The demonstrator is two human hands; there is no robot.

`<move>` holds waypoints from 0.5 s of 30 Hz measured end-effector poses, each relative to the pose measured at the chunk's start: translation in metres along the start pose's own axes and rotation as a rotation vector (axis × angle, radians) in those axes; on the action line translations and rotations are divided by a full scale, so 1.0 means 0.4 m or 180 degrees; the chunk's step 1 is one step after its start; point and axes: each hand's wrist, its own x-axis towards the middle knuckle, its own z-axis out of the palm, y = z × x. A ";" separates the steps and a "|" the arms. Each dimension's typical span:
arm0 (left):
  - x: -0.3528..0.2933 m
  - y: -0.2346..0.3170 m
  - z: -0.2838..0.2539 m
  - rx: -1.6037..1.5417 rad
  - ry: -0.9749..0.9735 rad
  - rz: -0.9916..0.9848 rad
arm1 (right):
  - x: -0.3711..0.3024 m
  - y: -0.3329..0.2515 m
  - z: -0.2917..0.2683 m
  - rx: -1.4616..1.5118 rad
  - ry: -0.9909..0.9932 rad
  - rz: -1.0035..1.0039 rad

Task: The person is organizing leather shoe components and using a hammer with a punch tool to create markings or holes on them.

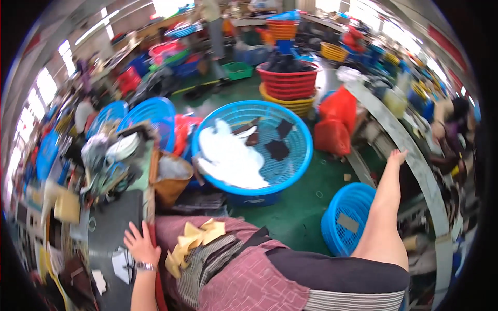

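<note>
My left hand (142,245), a metal watch at its wrist, is spread at the edge of the dark worktop (116,223), holding nothing. Beside it lie small white pieces (123,264). On my lap, over striped cloth and a maroon patterned garment, rests a bunch of pale yellow pieces (193,239). My right arm reaches out to the right. The right hand (397,156) is by a long grey-white ledge (415,150), its small, blurred fingers stretched out and nothing seen in them.
Ahead stands a large blue basket (306,140) with white cloth and dark pieces. A smaller blue basket (328,223) sits below my right arm. Red bags (334,124) and a stacked red basket (288,83) are beyond. People are at work at the far right and back.
</note>
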 end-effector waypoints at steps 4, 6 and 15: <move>-0.042 0.002 0.023 0.0329 0.0330 -0.0034 | -0.198 -0.102 0.039 0.0452 0.0424 -0.0035; 0.043 0.042 0.061 -0.0033 0.0557 0.0359 | 0.108 -0.318 -0.081 0.0710 -0.0058 -0.0439; 0.014 0.006 0.102 -0.0970 0.1335 0.0150 | 0.445 -0.040 -0.236 0.3756 -0.0836 0.2863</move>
